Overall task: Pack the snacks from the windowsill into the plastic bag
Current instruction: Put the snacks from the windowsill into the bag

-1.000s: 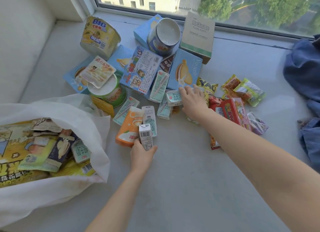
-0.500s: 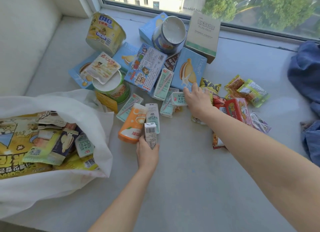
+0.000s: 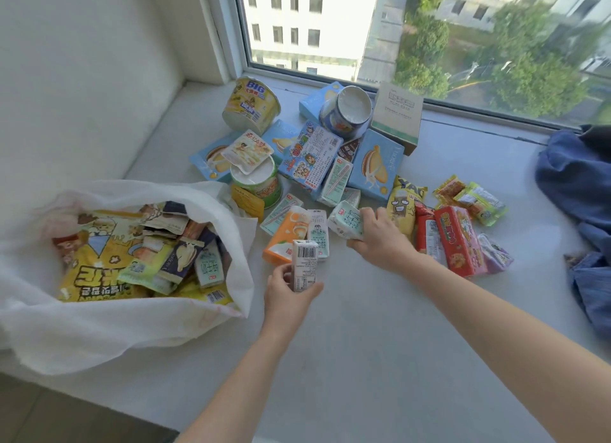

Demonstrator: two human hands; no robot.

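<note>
My left hand point(image 3: 287, 294) grips a small white carton with a barcode point(image 3: 305, 264), held upright just above the sill. My right hand point(image 3: 380, 241) grips a pale green milk carton point(image 3: 347, 223), lifted off the pile. The white plastic bag point(image 3: 139, 323) lies open at the left, with a yellow popcorn packet point(image 3: 96, 277) and several other snacks inside. An orange pouch point(image 3: 286, 234) and another small carton point(image 3: 318, 232) lie beside my left hand. Behind them sits a heap of blue biscuit boxes point(image 3: 377, 165), noodle cups point(image 3: 251, 105) and packets.
Red and yellow snack packets point(image 3: 458, 241) lie right of my right hand. A brown cardboard box point(image 3: 396, 118) stands against the window frame. Blue cloth point(image 3: 578, 184) is bunched at the right edge. The wall point(image 3: 82, 79) closes off the left side of the sill point(image 3: 363, 360).
My right hand has picked the pale green carton off the pile and drawn it toward me. My left hand has lifted the barcode carton slightly. The camera has tilted up.
</note>
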